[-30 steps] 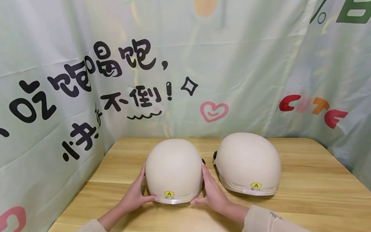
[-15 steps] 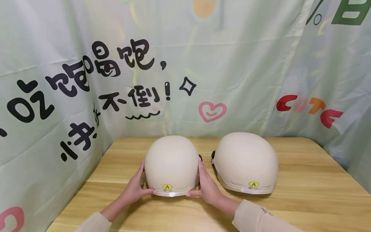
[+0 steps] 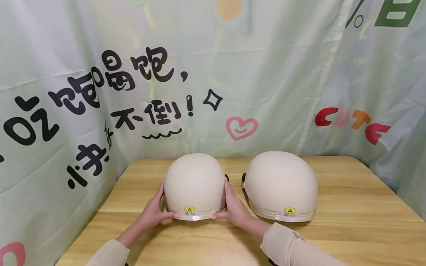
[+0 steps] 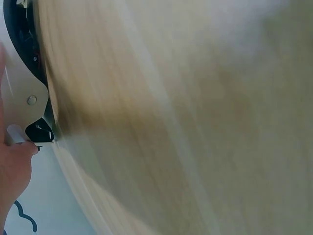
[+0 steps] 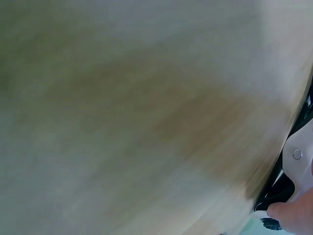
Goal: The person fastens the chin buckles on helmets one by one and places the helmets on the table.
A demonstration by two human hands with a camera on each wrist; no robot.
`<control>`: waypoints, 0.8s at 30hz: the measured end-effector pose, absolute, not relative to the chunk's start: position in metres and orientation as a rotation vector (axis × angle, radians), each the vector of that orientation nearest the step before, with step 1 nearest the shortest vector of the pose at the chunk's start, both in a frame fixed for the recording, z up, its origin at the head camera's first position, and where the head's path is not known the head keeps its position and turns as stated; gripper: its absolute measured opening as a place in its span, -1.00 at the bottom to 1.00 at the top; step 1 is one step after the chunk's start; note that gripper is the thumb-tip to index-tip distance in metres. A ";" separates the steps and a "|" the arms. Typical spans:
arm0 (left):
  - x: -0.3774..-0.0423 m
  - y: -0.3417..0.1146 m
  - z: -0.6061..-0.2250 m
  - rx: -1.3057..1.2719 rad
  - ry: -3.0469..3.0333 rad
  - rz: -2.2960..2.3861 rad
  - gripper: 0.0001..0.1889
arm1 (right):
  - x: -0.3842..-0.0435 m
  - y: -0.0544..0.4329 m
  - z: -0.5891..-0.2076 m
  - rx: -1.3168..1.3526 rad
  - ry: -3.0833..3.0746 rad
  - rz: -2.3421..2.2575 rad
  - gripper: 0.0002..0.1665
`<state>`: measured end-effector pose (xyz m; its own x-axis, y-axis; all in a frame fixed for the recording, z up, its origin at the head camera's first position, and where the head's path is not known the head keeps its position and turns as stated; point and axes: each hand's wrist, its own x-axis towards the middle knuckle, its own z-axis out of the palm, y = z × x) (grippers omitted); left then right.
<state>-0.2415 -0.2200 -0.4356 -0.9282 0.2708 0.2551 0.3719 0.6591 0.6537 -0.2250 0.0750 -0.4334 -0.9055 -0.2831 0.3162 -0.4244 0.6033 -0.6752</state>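
A cream helmet [image 3: 195,184] with a yellow "A" sticker is held between both hands at the middle of the wooden table. On its left side my left hand [image 3: 152,210] grips the shell, thumb at the lower rim. My right hand [image 3: 237,208] grips the opposite side the same way, near a black buckle piece. In the left wrist view, the helmet's side [image 4: 24,93] shows a rivet and dark lining beside my thumb. The right wrist view shows a riveted flap [image 5: 299,156] and my thumb at the rim. Whether the helmet touches the table is unclear.
A second, matching cream helmet [image 3: 282,184] stands just to the right on the table [image 3: 359,207], a narrow gap apart. Pale green printed curtains [image 3: 273,92] hang behind the table and along its sides.
Both hands have moved the held helmet away from me, toward the table's back edge. The second helmet stays in place; the whole view has shifted slightly.
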 end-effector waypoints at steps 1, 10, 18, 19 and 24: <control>-0.242 -0.220 -0.436 -0.531 -2.744 -1.122 0.35 | -0.226 0.075 -0.433 0.590 -2.653 1.197 0.48; -0.245 -0.221 -0.433 -0.531 -2.760 -1.096 0.33 | -0.230 0.073 -0.433 0.561 -2.674 1.201 0.45; -0.246 -0.222 -0.435 -0.537 -2.759 -1.132 0.34 | -0.229 0.082 -0.431 0.683 -2.634 1.248 0.41; -0.246 -0.222 -0.434 -0.541 -2.758 -1.133 0.34 | -0.228 0.083 -0.430 0.700 -2.634 1.264 0.40; -0.244 -0.223 -0.435 -0.535 -2.741 -1.113 0.36 | -0.218 0.089 -0.419 0.667 -2.705 1.231 0.29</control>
<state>-0.2436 -0.2225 -0.4348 -0.9279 0.2731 0.2540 0.3728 0.6642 0.6480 -0.2177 0.0888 -0.4187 -0.8998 -0.3494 0.2614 -0.4266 0.5782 -0.6954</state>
